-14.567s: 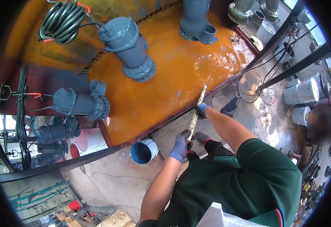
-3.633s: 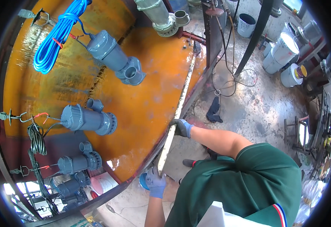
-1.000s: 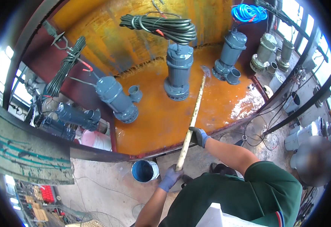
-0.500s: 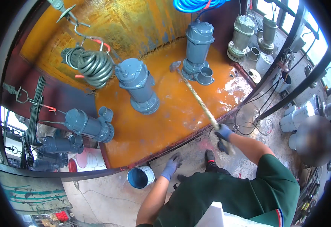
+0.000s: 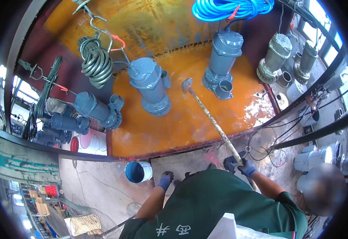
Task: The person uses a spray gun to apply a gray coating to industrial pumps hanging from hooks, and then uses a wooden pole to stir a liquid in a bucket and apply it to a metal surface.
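Observation:
My right hand (image 5: 246, 168), in a blue-grey glove, grips a long, paint-stained pole (image 5: 216, 125). A small grey head (image 5: 186, 84) at the pole's far end lies over the orange liquid (image 5: 174, 131) in a wide dark-rimmed tank, between two upright grey submersible pumps. The nearer-left pump (image 5: 150, 89) hangs from a hook and coiled cable; the other pump (image 5: 223, 55) hangs below a blue coil. My left hand (image 5: 165, 180), gloved too, hangs with nothing in it, fingers loosely bent, right of a bucket (image 5: 139, 172) of dark blue contents.
A third grey pump (image 5: 96, 109) hangs tilted at the tank's left. Two pale pumps (image 5: 275, 57) hang beyond its right rim. Black cables (image 5: 275, 151) loop on the floor, near white buckets (image 5: 313, 161) and a person (image 5: 324, 189) at right. The tank's dark rim (image 5: 174, 152) runs before me.
My head has shifted, so the scene moves in view. The pole's head is farther from the blue-coil pump and nearer the left one. My right hand has drawn back toward my body.

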Demonstrator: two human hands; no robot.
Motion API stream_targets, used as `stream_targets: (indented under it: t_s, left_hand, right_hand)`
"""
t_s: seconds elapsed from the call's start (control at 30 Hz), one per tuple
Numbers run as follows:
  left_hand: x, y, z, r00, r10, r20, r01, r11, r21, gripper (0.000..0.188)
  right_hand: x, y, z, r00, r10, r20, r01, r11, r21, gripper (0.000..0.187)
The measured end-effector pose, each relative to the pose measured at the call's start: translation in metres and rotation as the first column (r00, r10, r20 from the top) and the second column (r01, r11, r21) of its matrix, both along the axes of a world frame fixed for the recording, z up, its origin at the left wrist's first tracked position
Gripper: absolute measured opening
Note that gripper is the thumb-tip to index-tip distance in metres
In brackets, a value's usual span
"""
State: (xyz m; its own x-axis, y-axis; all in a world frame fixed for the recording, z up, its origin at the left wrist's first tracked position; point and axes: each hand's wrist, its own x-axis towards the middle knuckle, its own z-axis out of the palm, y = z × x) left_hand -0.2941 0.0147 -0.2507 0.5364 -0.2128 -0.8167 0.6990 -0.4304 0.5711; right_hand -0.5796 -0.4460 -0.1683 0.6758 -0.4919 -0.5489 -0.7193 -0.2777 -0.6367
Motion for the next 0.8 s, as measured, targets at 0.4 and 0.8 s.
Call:
stream_targets:
  t_s: [0.4,0.8]
  left_hand:
    - [-0.006,-0.030,0.038,0.941,-0.200,0.274,0.224,0.973,-0.057,0.024]
    - [0.115,-0.215,0.213,0.937,-0.278,-0.214,0.073,0.750,-0.657,0.036]
  right_hand:
    - [0.215,0.013,0.014,0.888,-0.335,0.314,0.090,0.797,0.597,0.030]
    - [0.397,0.076,0.085,0.579,-0.761,0.295,-0.016,0.351,0.936,0.021]
